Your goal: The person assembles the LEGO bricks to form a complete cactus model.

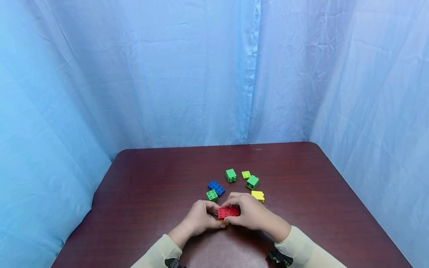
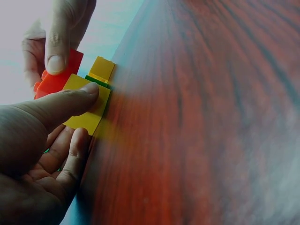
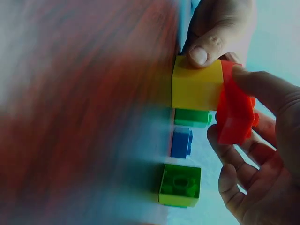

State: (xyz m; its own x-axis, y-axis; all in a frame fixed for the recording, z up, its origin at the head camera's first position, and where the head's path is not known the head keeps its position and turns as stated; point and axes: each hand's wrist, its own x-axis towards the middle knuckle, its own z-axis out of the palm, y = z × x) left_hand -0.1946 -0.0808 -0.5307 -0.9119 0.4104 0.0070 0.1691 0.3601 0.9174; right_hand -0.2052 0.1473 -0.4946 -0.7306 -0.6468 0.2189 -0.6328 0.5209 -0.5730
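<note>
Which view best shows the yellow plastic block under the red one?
Right wrist: the yellow plastic block shows two faces, large. Left wrist: one face, partly behind the left thumb; head: only a sliver.

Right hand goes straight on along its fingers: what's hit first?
Likely the left hand, just ahead of the right hand and the red brick it grips; exact depth there is unclear.

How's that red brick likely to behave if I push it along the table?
The red brick should be stiff, its edges looking straight. It's probably light, being smaller than the right hand holding it. Its flat sides suggest it would slide, not roll.
</note>
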